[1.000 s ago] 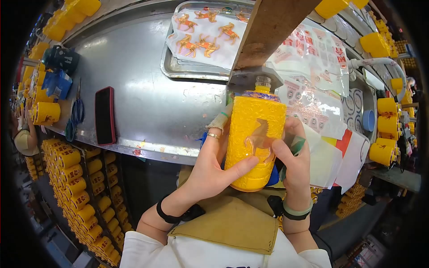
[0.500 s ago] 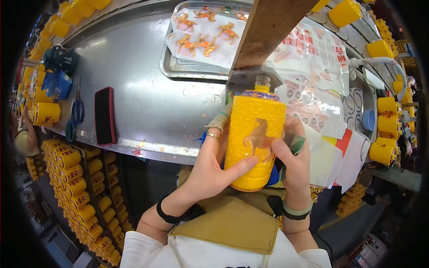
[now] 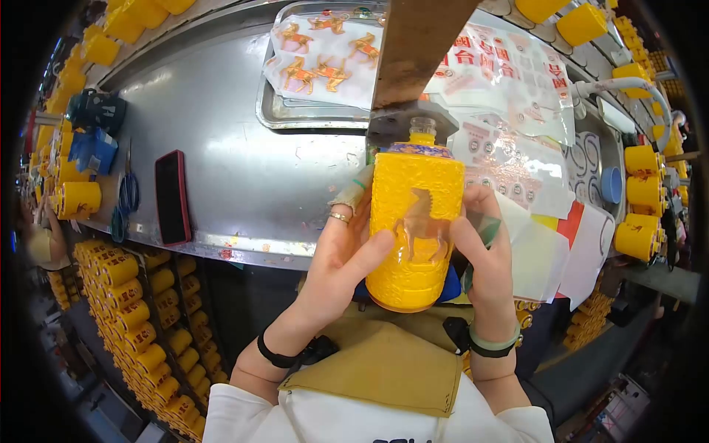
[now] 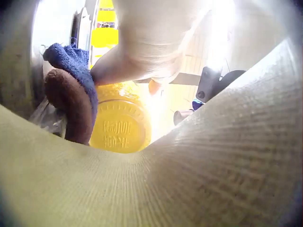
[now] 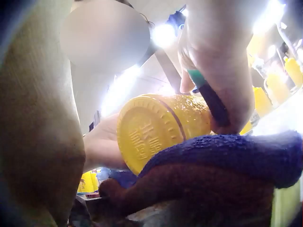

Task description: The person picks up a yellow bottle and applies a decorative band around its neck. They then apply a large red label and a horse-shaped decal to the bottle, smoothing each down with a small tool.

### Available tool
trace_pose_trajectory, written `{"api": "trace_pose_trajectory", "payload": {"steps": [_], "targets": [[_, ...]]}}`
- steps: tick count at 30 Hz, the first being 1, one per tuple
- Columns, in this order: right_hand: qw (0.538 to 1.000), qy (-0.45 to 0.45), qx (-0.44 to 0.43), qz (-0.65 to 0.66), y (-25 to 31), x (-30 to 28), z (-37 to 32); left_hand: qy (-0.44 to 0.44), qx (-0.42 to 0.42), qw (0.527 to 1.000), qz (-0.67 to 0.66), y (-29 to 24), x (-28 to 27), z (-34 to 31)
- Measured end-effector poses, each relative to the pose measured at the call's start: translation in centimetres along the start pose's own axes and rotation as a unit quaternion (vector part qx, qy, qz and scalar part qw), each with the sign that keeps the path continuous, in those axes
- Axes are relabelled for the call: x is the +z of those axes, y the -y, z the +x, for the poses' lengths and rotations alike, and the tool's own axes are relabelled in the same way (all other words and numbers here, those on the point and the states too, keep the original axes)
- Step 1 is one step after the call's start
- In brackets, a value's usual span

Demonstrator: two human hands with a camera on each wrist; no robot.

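Note:
A yellow embossed bottle (image 3: 390,196) with a clear glass neck stands tilted between both hands in the head view, a brown horse decal (image 3: 422,230) on its front. My left hand (image 3: 336,258) grips its left side, thumb on the front and the other fingers behind; one finger wears a pale wrapping (image 3: 350,193). On the right, my right hand (image 3: 487,255) holds the bottle's edge, thumb beside the horse. A dark green strip (image 5: 208,92) sits within that hand. Both wrist views show the bottle's base (image 5: 144,135) with raised characters, close to a blue cloth (image 5: 227,151).
A metal tray (image 3: 314,118) carries a sheet of horse decals (image 3: 325,59). Right of a wooden post (image 3: 413,55) lie printed decal sheets (image 3: 509,96). A phone (image 3: 172,198) and blue-handled scissors (image 3: 127,193) lie left. Yellow bottles (image 3: 136,317) are stacked below the bench.
Both thumbs have slid outward off the decal, the left to the bottle's left side and the right to its edge, showing the whole horse. The bottle sits slightly further left and more upright in view.

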State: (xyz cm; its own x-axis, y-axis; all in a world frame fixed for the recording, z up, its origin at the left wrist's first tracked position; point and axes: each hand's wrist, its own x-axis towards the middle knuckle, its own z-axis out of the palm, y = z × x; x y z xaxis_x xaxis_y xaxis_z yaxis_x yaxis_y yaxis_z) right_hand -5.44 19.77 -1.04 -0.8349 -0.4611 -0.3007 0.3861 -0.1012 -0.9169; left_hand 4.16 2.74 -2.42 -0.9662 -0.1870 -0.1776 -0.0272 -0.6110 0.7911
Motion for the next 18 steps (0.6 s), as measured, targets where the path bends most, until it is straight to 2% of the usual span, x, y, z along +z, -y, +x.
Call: {"api": "trace_pose_trajectory", "payload": {"steps": [4, 10, 18], "targets": [[0.999, -0.005, 0.0, -0.037, 0.1, -0.2, -0.2, -0.009, -0.008, 1.0, 0.016, -0.1, 0.5, 0.0], [0.999, -0.001, -0.015, -0.029, -0.1, -0.2, -0.1, 0.009, 0.007, 0.999, 0.05, -0.2, 0.7, 0.1], [0.999, -0.003, -0.021, -0.031, -0.4, -0.5, 0.0, -0.01, 0.011, 0.995, 0.101, -0.2, 1.2, 0.2]]}}
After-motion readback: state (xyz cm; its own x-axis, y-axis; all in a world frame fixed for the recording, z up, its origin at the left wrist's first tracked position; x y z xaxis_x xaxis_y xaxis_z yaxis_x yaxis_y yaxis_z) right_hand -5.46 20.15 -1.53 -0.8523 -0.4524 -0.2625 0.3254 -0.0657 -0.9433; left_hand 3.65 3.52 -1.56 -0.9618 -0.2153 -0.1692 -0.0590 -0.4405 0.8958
